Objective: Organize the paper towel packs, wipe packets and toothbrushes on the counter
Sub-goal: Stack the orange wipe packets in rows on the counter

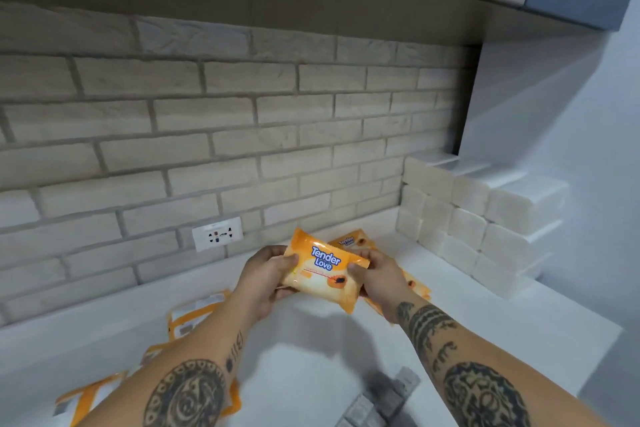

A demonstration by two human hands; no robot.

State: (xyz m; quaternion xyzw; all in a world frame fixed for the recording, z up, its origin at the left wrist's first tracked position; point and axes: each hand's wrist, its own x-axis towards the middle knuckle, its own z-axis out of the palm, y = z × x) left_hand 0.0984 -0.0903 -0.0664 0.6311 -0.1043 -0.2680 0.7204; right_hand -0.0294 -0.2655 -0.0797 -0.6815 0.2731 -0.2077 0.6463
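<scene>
Two hands are used on a single orange wipe packet (325, 270): its left edge is pinched between thumb and curled fingers of the left hand (266, 274), its right edge in the same way by the right hand (377, 272). The packet is held printed face up and tilted, clear above the white counter (485, 315). Such a grip by the short edges is judged to let the label be squared and turned before it is set down.

Just behind it, near the brick wall (207, 135), face-up packets (353, 241) are laid side by side, with more partly hidden under the right forearm; a group seems to be started there, and the held one is probably meant to join it. To the left, loose packets (197, 312) are strewn back side up and are taken as not yet sorted.

In the right corner, paper towel packs (467, 218) are stacked in a stepped block against the wall, which suggests that this part is already done. At the bottom edge a grey object (384, 399) is too blurred to be identified.
</scene>
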